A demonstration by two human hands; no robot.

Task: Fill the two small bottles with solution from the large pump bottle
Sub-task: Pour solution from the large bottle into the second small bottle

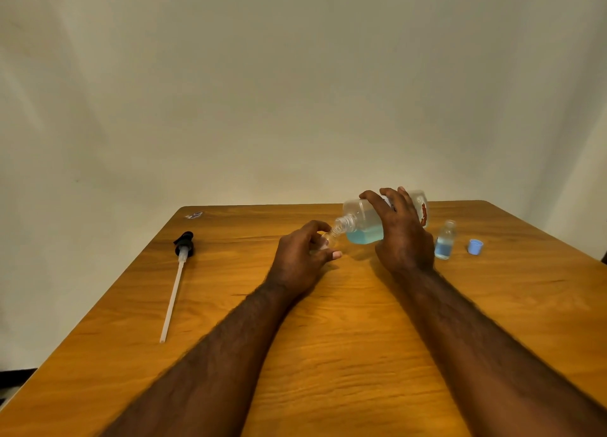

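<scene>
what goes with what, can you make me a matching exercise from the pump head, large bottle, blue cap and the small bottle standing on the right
Things
1. pump head
2. large bottle
3. blue cap
4. standing small bottle

States
a. upright, part full of blue liquid
b. lying at the left of the table
c. tilted in the right hand
d. farthest right on the table

Pairs: 1-b, 2-c, 3-d, 4-a

The pump (179, 272) lies far left on the table (328, 354), a small bottle (331, 239) mid-table meets the mouth of the big bottle (361, 221), with the second small bottle (445, 241) to its right and the cap (475, 247) rightmost.
</scene>
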